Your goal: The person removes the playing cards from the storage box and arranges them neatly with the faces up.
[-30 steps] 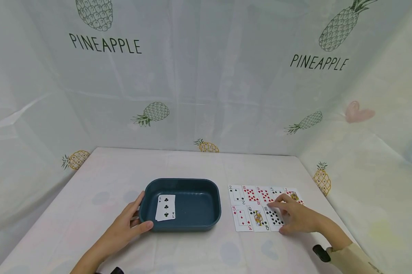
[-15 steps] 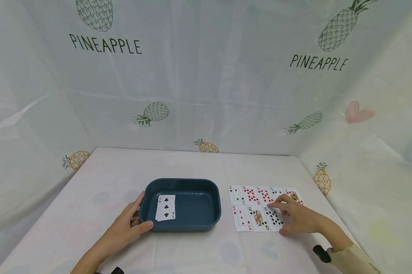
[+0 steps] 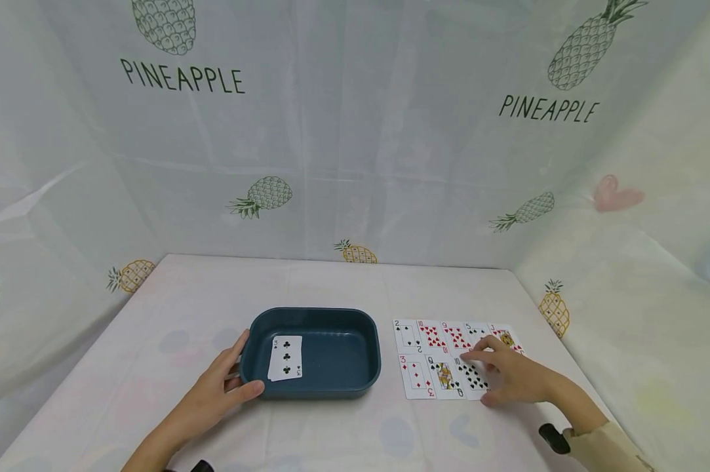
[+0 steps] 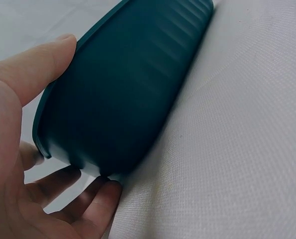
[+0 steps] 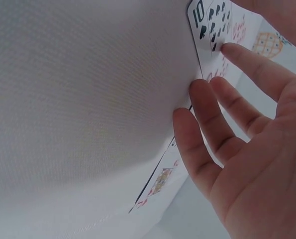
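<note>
At the left, my left hand [image 3: 219,383] holds the near-left corner of a dark blue-green rectangular tray [image 3: 343,394]. Its thumb lies at the rim; in the left wrist view the fingertips meet the tray's outer wall [image 4: 113,89]. A three of clubs [image 3: 286,357] lies face up inside, with another card's edge showing beneath. On the right, my right hand [image 3: 516,373] spans a ten of spades [image 3: 471,375], index finger at its far-left corner and thumb at its near-right corner. The right wrist view shows the index fingertip touching that card [image 5: 210,30]. The other fingers are bent beside it.
More cards lie face up in two rows: three of diamonds [image 3: 415,377], a queen [image 3: 445,377], two of spades [image 3: 407,335], ten of hearts [image 3: 432,334], nine of hearts [image 3: 457,335], a five [image 3: 477,329] and a jack [image 3: 508,337]. A pale cloth covers the table [image 3: 331,432].
The right index fingertip and the ten of spades have shifted very slightly toward the near side. The left hand and the tray have stayed in place.
</note>
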Demonstrator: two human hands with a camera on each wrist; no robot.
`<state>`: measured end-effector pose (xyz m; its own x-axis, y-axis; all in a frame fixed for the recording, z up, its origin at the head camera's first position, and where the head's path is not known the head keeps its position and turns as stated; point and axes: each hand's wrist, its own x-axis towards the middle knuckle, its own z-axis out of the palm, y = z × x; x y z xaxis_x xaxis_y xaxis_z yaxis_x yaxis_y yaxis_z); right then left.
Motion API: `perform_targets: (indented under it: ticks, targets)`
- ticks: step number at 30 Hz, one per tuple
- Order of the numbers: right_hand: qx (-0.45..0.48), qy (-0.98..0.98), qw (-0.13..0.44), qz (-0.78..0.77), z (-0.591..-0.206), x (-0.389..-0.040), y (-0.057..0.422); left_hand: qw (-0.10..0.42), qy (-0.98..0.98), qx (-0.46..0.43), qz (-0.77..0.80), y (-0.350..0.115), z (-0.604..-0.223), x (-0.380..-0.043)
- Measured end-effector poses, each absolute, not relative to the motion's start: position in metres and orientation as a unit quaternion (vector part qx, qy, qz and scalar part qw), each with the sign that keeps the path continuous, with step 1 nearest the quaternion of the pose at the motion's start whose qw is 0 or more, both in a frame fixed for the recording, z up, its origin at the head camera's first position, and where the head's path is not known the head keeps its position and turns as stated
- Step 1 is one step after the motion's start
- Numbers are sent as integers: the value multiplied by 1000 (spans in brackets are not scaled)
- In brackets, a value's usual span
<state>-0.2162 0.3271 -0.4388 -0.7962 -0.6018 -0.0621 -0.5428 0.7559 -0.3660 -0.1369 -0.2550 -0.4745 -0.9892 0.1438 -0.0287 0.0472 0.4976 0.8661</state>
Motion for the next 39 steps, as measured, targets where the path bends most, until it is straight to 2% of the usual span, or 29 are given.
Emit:
perform_targets:
  ticks: [18, 22, 32, 39]
  targets:
    - [-296, 935, 88, -177, -436, -215, 326, 49, 865, 58, 496, -255, -475, -137]
    - [-300, 934, 63, -180, -430, -215, 318, 52, 865, 55, 496, -255, -473, -137]
    - [-314, 925, -12, -215, -408, -220, 264, 58, 866, 45, 494, -256, -474, -137]
    - [-332, 907, -29, -258, -403, -231, 212, 57, 865, 44, 497, -255, -474, -137]
